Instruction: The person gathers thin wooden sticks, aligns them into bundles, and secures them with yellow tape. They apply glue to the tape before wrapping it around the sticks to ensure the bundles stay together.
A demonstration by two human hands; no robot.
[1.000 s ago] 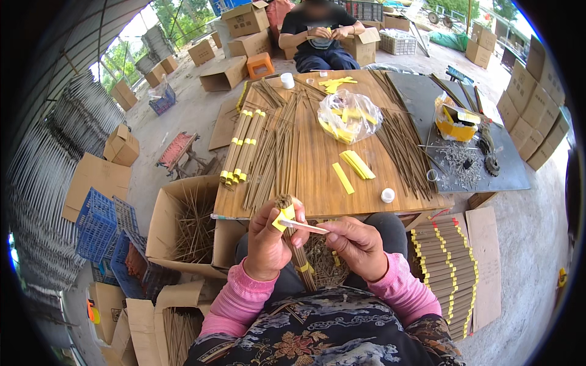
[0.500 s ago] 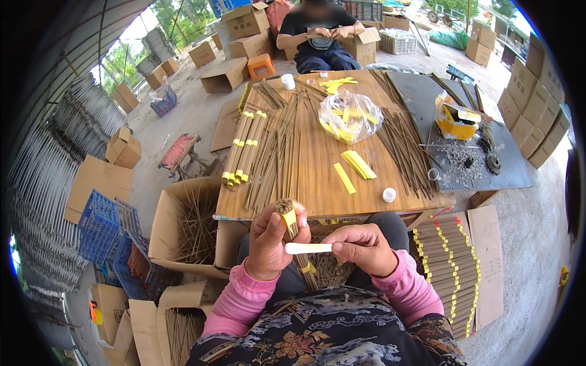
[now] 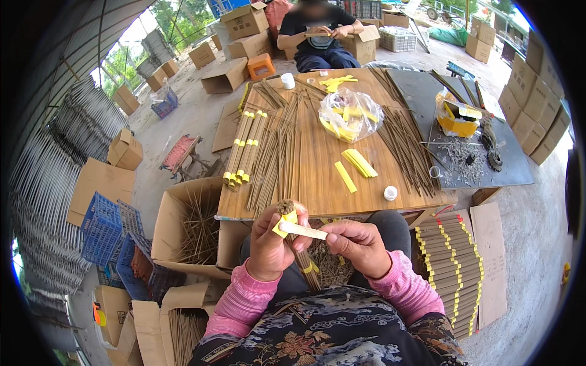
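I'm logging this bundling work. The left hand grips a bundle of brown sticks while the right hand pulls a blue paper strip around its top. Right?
Not quite. In the head view the paper strip is yellow, not blue. The rest holds: the left hand grips the bundle of brown sticks, and the right hand holds the strip's free end at its top.

Stick-strewn wooden tabletop (image 3: 317, 177)

Bright diffuse daylight, entering from open side at upper left. Shadows soft, faint. Mild glare on clear plastic bag (image 3: 350, 113). Centre sharp. Strong fisheye bending toward rim, black vignette around circle. Face at top blurred.
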